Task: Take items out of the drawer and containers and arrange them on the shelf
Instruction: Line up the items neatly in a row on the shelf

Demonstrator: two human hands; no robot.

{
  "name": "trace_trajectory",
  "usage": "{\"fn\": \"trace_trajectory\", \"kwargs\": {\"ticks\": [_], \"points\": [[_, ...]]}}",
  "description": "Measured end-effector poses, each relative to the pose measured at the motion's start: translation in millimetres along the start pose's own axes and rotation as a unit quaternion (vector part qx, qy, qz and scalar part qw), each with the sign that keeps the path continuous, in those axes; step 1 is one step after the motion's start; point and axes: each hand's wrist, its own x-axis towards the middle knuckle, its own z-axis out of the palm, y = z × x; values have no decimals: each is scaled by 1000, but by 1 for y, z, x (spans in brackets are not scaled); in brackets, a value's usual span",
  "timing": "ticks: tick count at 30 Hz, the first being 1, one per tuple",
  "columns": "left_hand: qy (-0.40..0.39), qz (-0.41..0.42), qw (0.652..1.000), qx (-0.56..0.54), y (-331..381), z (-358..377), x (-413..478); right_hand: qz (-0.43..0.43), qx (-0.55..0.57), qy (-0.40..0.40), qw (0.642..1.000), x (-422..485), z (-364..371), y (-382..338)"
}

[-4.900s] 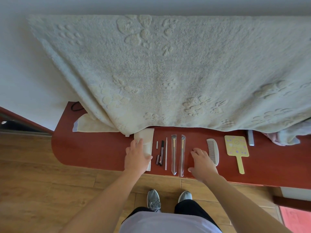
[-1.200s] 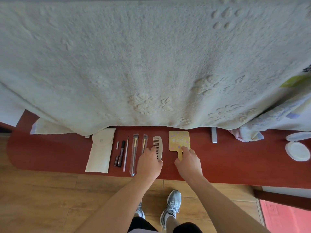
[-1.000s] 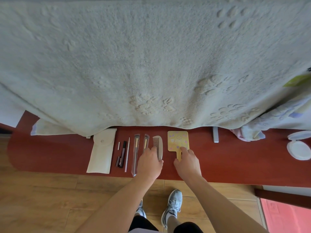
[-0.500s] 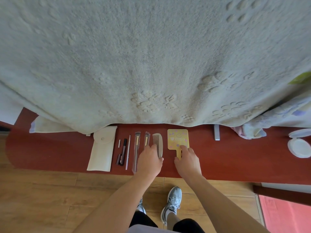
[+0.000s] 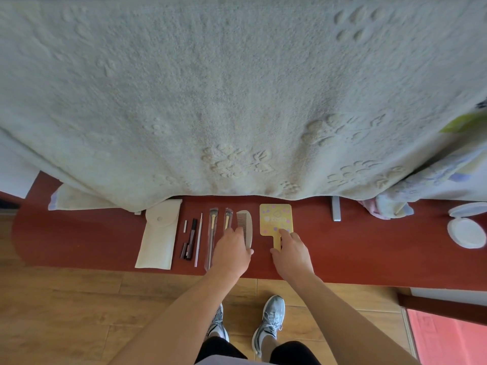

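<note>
On the red shelf (image 5: pixel 369 248) a row of items lies side by side: a white pouch (image 5: pixel 159 235), thin pens and sticks (image 5: pixel 191 239), two wrapped brushes (image 5: pixel 213 227), a cream comb (image 5: pixel 246 226) and a yellow hand mirror (image 5: pixel 275 218). My left hand (image 5: pixel 232 252) sits over the lower part of the comb, fingers on its toothed side, thumb at its bottom end, hiding the second brush's handle. My right hand (image 5: pixel 291 252) pinches the mirror's handle between thumb and index finger.
A big cream blanket (image 5: pixel 237 101) hangs down over the back of the shelf. A grey bar (image 5: pixel 335 208), a crumpled cloth (image 5: pixel 390 208) and an open white round case (image 5: pixel 466 229) lie to the right. Wooden floor and my shoes are below.
My hands have shifted from the pouch and brushes to the comb and mirror. Comb and mirror now lie closer to the brushes. In the last half second almost nothing moved.
</note>
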Motion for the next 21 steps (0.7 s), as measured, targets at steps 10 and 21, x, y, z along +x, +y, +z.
{"fn": "trace_trajectory", "kwargs": {"ticks": [10, 21], "points": [[35, 16, 999, 19, 2, -25, -10, -27, 11, -21, 999, -4, -26, 7], [106, 120, 984, 82, 8, -87, -18, -140, -155, 107, 972, -22, -91, -23]]}}
